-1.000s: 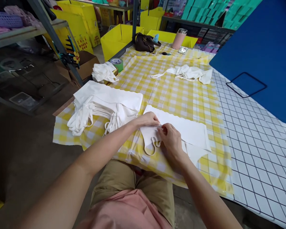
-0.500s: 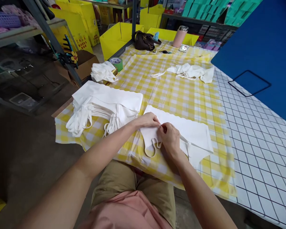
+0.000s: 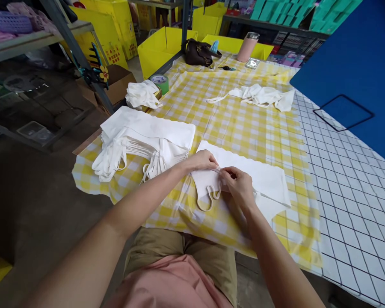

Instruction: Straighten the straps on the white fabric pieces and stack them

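Note:
A white strappy garment, like a camisole or bra top (image 3: 265, 176), lies flat and folded near the table's front edge. My left hand (image 3: 202, 160) pinches its middle edge from the left. Close beside it, my right hand (image 3: 239, 183) pinches the same edge; a tiny pale bit shows between the fingertips, too small to name. One thin strap (image 3: 205, 204) loops down onto the cloth below my hands. To the left sits a stack of similar white garments (image 3: 147, 126), their straps bunched toward me.
A yellow checked cloth (image 3: 224, 124) covers the table. Farther back are a crumpled white garment (image 3: 265, 96), a green tape roll (image 3: 162, 83), a dark handbag (image 3: 195, 53) and a pink bottle (image 3: 247, 47). A blue panel (image 3: 349, 72) stands at right; a metal post (image 3: 80, 60) rises at left.
My right hand has shifted slightly right, opening a small gap from my left hand. Both still pinch the garment's edge. The whole view has shifted a little.

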A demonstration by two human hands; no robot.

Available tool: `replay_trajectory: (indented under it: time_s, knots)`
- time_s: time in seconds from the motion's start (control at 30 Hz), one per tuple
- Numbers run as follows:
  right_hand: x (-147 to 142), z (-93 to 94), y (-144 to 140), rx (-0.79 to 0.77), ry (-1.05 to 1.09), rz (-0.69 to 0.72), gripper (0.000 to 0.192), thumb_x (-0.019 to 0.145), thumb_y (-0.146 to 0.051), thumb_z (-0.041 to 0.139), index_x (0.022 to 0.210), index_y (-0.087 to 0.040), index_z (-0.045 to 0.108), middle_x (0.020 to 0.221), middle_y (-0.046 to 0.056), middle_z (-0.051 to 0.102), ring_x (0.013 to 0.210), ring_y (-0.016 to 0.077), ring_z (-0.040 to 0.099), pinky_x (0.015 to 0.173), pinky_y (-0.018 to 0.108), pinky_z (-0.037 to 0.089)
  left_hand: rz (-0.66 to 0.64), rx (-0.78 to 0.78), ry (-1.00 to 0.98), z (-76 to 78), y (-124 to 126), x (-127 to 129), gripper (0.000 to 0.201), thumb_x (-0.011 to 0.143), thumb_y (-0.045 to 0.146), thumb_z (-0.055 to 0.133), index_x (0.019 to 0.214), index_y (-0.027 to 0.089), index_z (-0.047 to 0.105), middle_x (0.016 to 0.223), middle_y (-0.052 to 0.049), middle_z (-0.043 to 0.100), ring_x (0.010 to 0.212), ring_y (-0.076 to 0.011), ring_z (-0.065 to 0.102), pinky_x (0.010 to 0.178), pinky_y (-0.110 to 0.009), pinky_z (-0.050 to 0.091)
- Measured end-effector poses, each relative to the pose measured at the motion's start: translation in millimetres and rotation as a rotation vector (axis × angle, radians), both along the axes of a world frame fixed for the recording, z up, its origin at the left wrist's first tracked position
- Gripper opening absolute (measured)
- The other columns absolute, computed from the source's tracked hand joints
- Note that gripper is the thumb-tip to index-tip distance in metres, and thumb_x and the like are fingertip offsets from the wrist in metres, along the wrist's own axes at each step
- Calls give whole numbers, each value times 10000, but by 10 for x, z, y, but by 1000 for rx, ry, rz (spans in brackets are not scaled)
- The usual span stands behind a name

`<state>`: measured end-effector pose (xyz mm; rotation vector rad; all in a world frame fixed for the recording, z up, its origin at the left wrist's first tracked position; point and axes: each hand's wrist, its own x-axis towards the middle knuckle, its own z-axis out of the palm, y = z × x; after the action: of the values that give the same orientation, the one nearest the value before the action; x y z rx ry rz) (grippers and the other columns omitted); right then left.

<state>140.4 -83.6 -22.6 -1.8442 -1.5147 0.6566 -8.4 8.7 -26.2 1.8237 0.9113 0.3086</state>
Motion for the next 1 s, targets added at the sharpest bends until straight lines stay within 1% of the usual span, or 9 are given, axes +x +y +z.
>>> replay_trajectory:
  time_s: [0.07, 0.17, 0.23, 0.33, 0.53, 0.7, 0.77, 0.87, 1.0]
  knots:
    - [102, 23, -23, 3, -66, 81, 220, 688, -215, 450, 772, -168, 647, 642, 20, 617, 550, 142, 510, 569, 269, 407, 6, 0, 2, 8, -4, 2, 273, 658, 288, 566, 792, 102, 715, 711, -19, 637, 605, -99, 505, 496, -192, 329]
    - [234, 51, -82, 6, -192, 295, 299, 658, -125, 434, 878, -177, 630, 797, 30, 613, 583, 126, 521, 599, 265, 428, 19, 2, 15, 47, -28, 5, 265, 654, 268, 564, 790, 97, 715, 729, -22, 638, 609, -97, 502, 500, -193, 327]
    - [271, 66, -122, -13, -258, 434, 371, 671, -90, 433, 981, -194, 606, 922, 42, 588, 609, 115, 532, 623, 262, 442, 27, -4, 17, 71, -44, 7, 258, 654, 259, 560, 786, 100, 715, 741, -21, 642, 618, -97, 505, 508, -193, 332]
    - [248, 71, -147, -23, -324, 550, 405, 728, -80, 428, 1071, -235, 576, 1043, 51, 545, 655, 116, 552, 645, 264, 450, 31, -3, 23, 80, -46, 8, 254, 661, 255, 550, 787, 108, 715, 728, -17, 644, 623, -101, 510, 520, -194, 342]
    - [180, 32, -112, 55, -346, 601, 190, 815, -153, 440, 860, -209, 616, 923, 49, 550, 662, 132, 544, 625, 266, 434, 6, 43, 33, 67, -40, 21, 268, 688, 200, 526, 875, 112, 696, 814, -28, 656, 726, -127, 565, 621, -205, 413]
    - [219, 206, -161, 132, -302, 532, 143, 836, -171, 414, 811, -190, 554, 921, 62, 561, 651, 125, 530, 617, 257, 424, 208, 270, -126, 157, -342, 30, 394, 728, 112, 479, 1104, 155, 589, 1022, -49, 605, 934, -150, 552, 861, -281, 423]
    - [236, 359, -189, 119, -282, 531, 126, 842, -187, 409, 808, -192, 530, 849, 49, 589, 635, 127, 531, 596, 251, 416, 156, 136, -252, 208, -524, 14, 371, 788, 202, 505, 1155, 161, 545, 1024, -55, 605, 939, -149, 559, 857, -287, 427]
    - [258, 600, -213, 98, -273, 537, 121, 841, -209, 416, 799, -199, 529, 722, 20, 606, 580, 125, 517, 559, 243, 399, -17, -233, -371, 282, -769, -28, 419, 823, 374, 533, 1166, 135, 519, 892, -54, 642, 838, -139, 595, 775, -269, 446]
    - [290, 776, -224, 99, -268, 556, 161, 844, -239, 413, 798, -196, 561, 730, 31, 616, 558, 121, 507, 536, 248, 398, -72, -403, -426, 375, -975, -80, 335, 813, 428, 553, 907, 114, 625, 682, -35, 637, 846, -147, 599, 781, -246, 423]
